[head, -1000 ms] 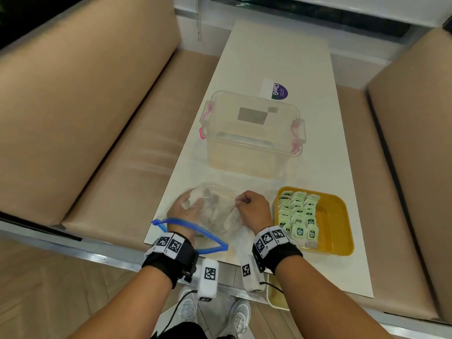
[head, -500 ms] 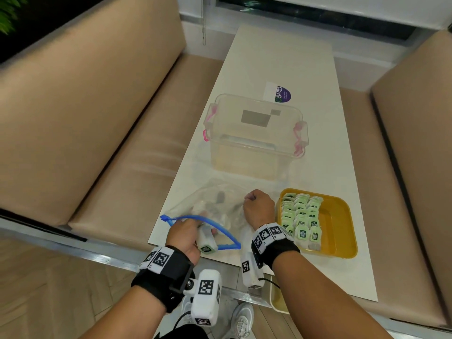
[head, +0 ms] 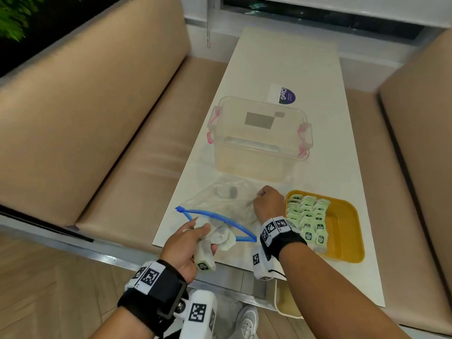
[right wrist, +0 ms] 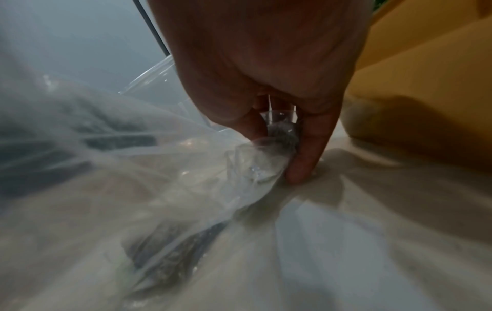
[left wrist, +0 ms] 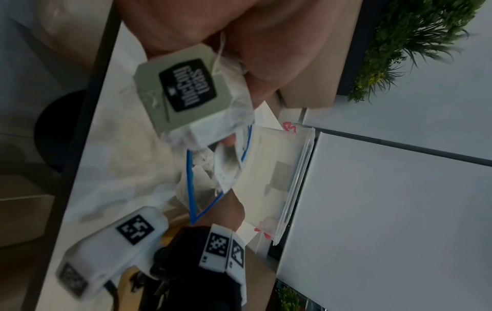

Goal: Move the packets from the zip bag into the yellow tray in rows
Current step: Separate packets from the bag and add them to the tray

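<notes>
My left hand (head: 193, 238) grips a bunch of tea packets (head: 215, 238) just outside the blue-zippered mouth of the clear zip bag (head: 220, 204), near the table's front edge. One packet's green tag (left wrist: 183, 90) shows close up in the left wrist view. My right hand (head: 267, 201) pinches a fold of the zip bag (right wrist: 255, 160) against the table, beside the yellow tray (head: 344, 231). Rows of green-tagged packets (head: 307, 216) fill the tray's left half; its right half is bare.
A clear lidded plastic box (head: 259, 138) with pink latches stands behind the bag. A white card with a purple sticker (head: 282, 94) lies farther back. Tan benches (head: 102, 133) flank the narrow white table (head: 288, 57). A pale tray (head: 285, 302) sits below the table's front edge.
My left hand has drawn back out of the bag toward the table's front edge, bringing packets with it. The right hand has kept its hold on the bag.
</notes>
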The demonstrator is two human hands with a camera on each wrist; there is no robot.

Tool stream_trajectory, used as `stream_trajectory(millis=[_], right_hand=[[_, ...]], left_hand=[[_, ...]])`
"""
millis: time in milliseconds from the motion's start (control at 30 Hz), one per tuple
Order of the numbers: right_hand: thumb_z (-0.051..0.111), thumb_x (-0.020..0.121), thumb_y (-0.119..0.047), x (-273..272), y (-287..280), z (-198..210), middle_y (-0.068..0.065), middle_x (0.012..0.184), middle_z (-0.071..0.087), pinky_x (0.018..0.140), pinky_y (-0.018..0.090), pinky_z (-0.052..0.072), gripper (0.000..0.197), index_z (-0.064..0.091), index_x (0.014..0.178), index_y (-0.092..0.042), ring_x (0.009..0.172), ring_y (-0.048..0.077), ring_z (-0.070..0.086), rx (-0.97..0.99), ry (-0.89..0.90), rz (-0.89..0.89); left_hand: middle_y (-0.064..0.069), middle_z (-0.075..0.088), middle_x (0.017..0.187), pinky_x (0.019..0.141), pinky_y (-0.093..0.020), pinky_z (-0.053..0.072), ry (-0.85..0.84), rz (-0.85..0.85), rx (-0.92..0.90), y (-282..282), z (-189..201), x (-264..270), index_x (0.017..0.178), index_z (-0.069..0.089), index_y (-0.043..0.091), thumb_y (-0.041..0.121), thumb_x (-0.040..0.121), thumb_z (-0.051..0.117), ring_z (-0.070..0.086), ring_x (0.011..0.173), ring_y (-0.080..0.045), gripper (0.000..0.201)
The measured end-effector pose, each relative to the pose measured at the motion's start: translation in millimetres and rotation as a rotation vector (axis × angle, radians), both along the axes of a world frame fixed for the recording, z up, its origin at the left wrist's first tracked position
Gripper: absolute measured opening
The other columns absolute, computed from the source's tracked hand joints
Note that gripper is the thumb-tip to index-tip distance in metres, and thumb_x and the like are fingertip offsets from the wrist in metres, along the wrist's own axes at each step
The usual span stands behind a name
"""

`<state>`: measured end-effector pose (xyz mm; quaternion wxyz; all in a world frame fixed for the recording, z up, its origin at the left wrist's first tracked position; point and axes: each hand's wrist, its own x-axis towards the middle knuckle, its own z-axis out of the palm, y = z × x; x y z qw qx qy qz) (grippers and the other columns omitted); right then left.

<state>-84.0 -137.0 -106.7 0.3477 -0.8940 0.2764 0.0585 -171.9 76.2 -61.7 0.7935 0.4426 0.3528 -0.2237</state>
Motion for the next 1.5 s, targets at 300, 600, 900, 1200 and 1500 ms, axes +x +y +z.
stream_trajectory(millis=[300, 600, 900, 1200, 1500], right_hand=[[0.049, 0.086, -0.009, 4.8, 4.1, 5.2, 0.016, 0.118, 0.054, 0.077, 0.033, 0.048, 0.026, 0.06, 0.109, -0.006, 0.101, 0.034, 0.059, -0.029, 0.056, 0.063], [0.052, 0.089, -0.009, -16.9, 6.5, 52.8, 0.015, 0.134, 0.039, 0.093, 0.039, 0.047, 0.044, 0.042, 0.132, -0.005, 0.118, 0.034, 0.051, -0.025, 0.001, 0.165], [0.061, 0.093, -0.012, -59.1, 5.3, 90.2, 0.009, 0.11, 0.066, 0.068, 0.044, 0.061, 0.022, 0.065, 0.115, -0.011, 0.084, 0.023, 0.068, 0.788, -0.084, 0.021], [0.06, 0.083, 0.001, -44.6, 7.4, 59.6, 0.0, 0.1, 0.069, 0.069, 0.039, 0.062, 0.027, 0.069, 0.102, -0.016, 0.085, 0.019, 0.069, 0.445, -0.172, 0.081], [0.049, 0.084, 0.003, -41.1, 16.0, 51.3, -0.002, 0.116, 0.069, 0.087, 0.035, 0.056, 0.043, 0.064, 0.116, -0.019, 0.105, 0.014, 0.065, 0.363, -0.181, 0.127]], left_hand=[[-0.014, 0.076, 0.097, 0.049, -0.029, 0.055, -0.116, 0.009, -0.01, 22.1, 38.2, -29.1, 0.12, 0.063, 0.013, 0.006, 0.09, 0.069, 0.072, 0.065, -0.019, 0.032], [-0.006, 0.076, 0.098, 0.05, -0.026, 0.053, -0.291, -0.048, -0.022, -21.0, 65.4, 18.9, 0.122, 0.065, 0.013, 0.006, 0.093, 0.065, 0.073, 0.071, -0.016, 0.029], [-0.013, 0.074, 0.112, 0.06, -0.036, 0.057, -0.214, -0.065, -0.043, -68.9, -0.7, 56.2, 0.139, 0.052, 0.018, 0.002, 0.092, 0.066, 0.075, 0.087, -0.027, 0.051], [-0.02, 0.066, 0.128, 0.076, -0.047, 0.058, -0.155, -0.133, -0.079, -77.4, -21.7, 65.8, 0.154, 0.029, 0.016, 0.015, 0.083, 0.079, 0.071, 0.105, -0.036, 0.087], [-0.021, 0.069, 0.122, 0.07, -0.042, 0.061, -0.202, -0.171, -0.102, -74.4, -25.8, 67.5, 0.133, 0.052, 0.009, -0.003, 0.091, 0.065, 0.072, 0.092, -0.031, 0.045]])
